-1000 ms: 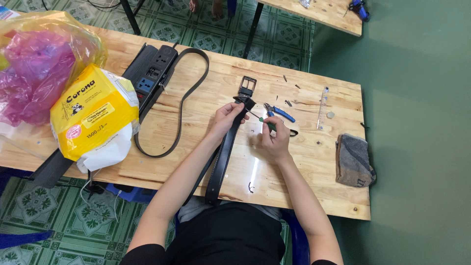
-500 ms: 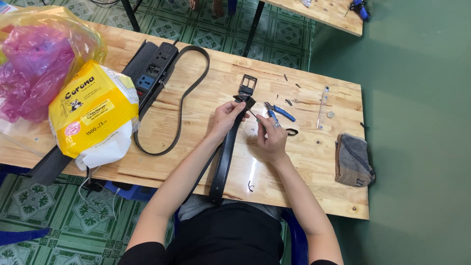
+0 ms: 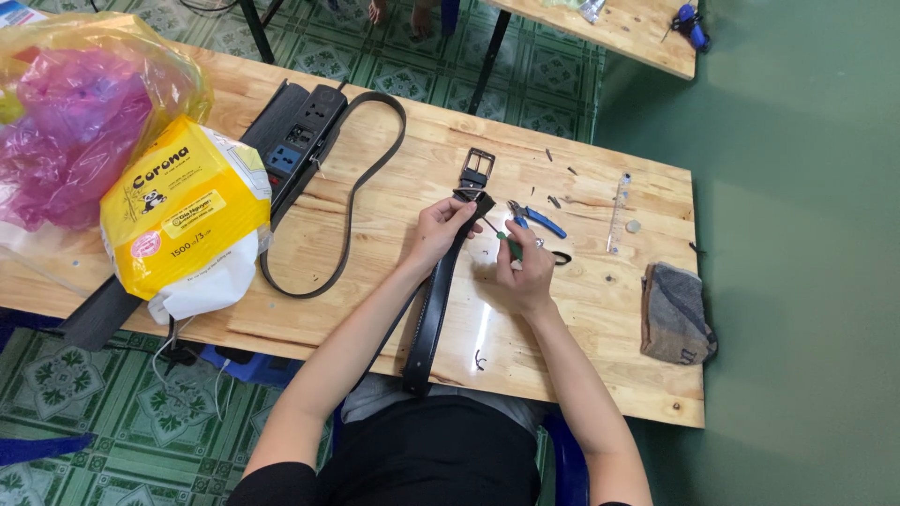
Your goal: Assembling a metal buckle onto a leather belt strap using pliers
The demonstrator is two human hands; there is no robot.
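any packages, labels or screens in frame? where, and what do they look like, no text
Yellow package: left on the wooden table, blocky soft pack, yellow with white underside, small cartoon animal and pink round sticker.
Plastic bag: far left, behind the pack, crumpled yellow film over pink contents.
Paper corner: top left edge, white and blue, mostly cut off.
No screens or signs.

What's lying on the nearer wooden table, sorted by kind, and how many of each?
Belts: 2, one black belt held by the left hand, one looped belt
Hand tools: 2, green-handled screwdriver in the right hand, blue-handled pliers
Power strips: 1
Yellow packages: 1
Plastic bags: 1
Grey pouches: 1
Clear rulers: 1
Total: 9
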